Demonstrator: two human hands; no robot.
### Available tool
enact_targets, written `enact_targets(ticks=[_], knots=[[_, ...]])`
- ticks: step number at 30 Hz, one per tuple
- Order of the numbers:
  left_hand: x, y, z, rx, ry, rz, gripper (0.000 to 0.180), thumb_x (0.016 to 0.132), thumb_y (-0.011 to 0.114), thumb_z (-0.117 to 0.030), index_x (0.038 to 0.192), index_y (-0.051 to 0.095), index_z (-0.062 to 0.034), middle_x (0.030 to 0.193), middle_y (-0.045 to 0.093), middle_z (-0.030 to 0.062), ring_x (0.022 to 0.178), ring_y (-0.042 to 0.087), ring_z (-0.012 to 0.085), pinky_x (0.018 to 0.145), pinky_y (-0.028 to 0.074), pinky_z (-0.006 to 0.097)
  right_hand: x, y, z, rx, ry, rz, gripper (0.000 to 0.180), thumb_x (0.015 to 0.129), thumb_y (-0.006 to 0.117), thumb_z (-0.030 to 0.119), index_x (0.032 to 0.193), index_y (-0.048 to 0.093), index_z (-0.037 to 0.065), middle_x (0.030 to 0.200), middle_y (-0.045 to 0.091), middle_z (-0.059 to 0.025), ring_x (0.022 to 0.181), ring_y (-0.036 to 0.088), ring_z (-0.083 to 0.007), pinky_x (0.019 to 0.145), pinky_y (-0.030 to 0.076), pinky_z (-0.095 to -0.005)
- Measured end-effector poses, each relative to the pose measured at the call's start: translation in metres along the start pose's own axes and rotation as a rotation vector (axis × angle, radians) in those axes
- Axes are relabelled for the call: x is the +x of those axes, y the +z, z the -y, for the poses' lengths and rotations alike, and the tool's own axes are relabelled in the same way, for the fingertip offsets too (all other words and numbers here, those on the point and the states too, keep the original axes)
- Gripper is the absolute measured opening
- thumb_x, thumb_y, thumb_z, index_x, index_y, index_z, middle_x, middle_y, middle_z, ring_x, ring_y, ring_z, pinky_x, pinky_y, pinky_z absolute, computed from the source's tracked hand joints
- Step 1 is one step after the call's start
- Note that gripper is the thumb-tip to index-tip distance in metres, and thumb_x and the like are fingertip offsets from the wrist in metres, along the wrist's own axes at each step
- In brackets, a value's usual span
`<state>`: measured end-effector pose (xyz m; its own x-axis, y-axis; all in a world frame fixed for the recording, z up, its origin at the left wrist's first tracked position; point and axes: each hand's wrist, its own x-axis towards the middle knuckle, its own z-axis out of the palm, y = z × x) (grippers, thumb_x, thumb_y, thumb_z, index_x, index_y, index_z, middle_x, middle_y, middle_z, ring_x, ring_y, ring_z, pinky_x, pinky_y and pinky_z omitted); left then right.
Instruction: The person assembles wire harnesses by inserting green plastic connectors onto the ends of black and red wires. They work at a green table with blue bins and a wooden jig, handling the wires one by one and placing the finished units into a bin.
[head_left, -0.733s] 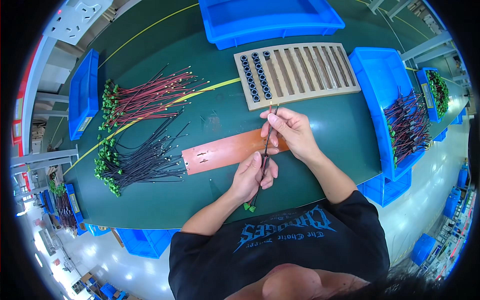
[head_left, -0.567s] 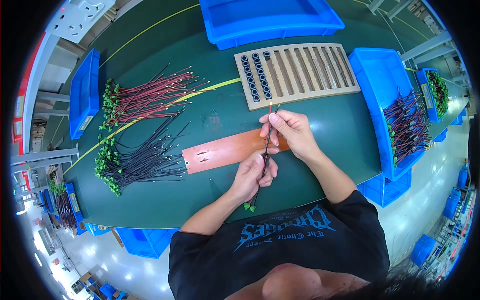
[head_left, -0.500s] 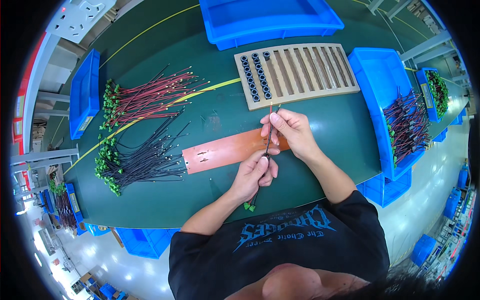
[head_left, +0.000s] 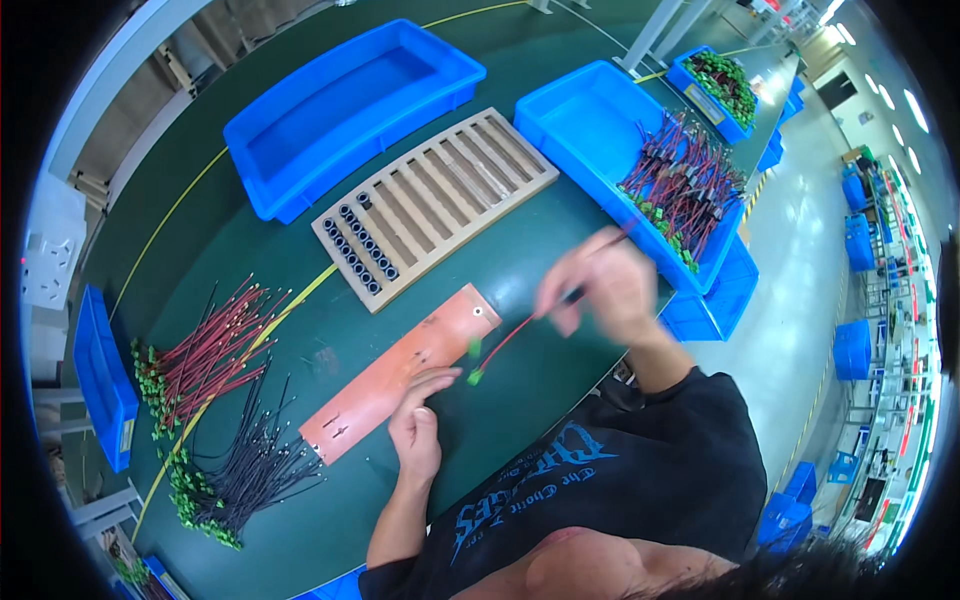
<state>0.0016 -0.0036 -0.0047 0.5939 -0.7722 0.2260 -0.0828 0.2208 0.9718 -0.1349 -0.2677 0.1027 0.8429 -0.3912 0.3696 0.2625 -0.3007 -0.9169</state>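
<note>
the right hand (head_left: 600,285) has its grip on a red wire assembly (head_left: 512,334), which slants from near the empty, slack left hand (head_left: 416,428) toward the blue bin (head_left: 575,115)

Off to the left there's a white socket panel (head_left: 50,258); over to the right, blue bins (head_left: 853,352) stand along the shiny pale floor (head_left: 790,330), bright ceiling lights (head_left: 915,112) beyond.
</note>
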Motion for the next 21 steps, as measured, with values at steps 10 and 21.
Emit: enact_targets(ticks=[10, 21], knots=[[-0.002, -0.001, 0.008, 0.024, -0.117, -0.114, 0.030, 0.109, 0.049, -0.018, 0.100, 0.067, 0.0037, 0.099, 0.068, 0.0112, 0.091, 0.061, 0.0174, 0.080, 0.049, 0.031, 0.011, -0.178, 0.032, -0.701, -0.084, -0.618, 0.032, 0.112, 0.042, 0.030, 0.100, 0.058, 0.005, 0.089, 0.071, -0.0084, 0.066, 0.055, -0.0087, 0.060, 0.044, -0.0228], [-0.004, -0.003, 0.009, -0.050, -0.226, -0.158, 0.030, 0.109, 0.050, -0.019, 0.099, 0.068, 0.0033, 0.094, 0.068, 0.0085, 0.084, 0.062, 0.0142, 0.076, 0.049, 0.028, -0.010, -0.285, -0.049, -1.149, 0.641, -0.697, 0.040, 0.107, 0.050, 0.037, 0.120, 0.062, 0.001, 0.095, 0.071, -0.0193, 0.072, 0.067, -0.0281, 0.067, 0.053, -0.0401]])
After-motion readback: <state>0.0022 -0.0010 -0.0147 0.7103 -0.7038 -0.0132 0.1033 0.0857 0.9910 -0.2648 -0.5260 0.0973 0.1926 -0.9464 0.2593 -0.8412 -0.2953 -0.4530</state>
